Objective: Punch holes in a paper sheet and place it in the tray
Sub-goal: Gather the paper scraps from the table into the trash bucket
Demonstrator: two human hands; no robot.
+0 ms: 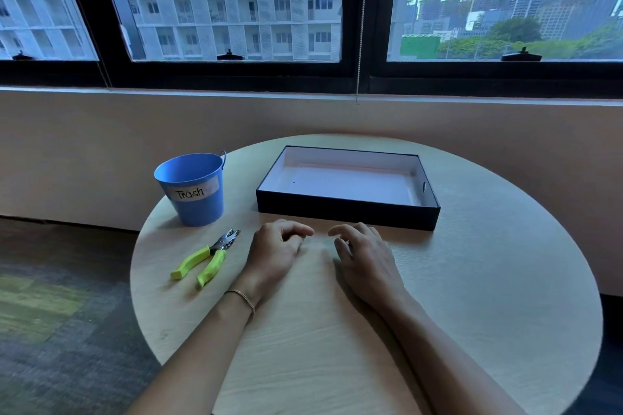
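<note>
Both bare forearms are reaching forward from the bottom edge and angling in toward each other. Left hand (274, 254) is lying palm down with knuckles raised, its fingers curling loosely and the tips pointing right. Right hand (362, 258) is mirroring it, palm down, fingers curling loosely with the tips pointing left. The two sets of fingertips are sitting near each other, apart. Both hands are resting idle, wrists lying straight.

Both forearms show bare all the way from the lower edge of the view to the left hand (274, 254) and the right hand (365, 258), which are bare too. A thin gold-coloured wire bracelet (241, 298), seemingly two fine strands, circles the left wrist.
</note>
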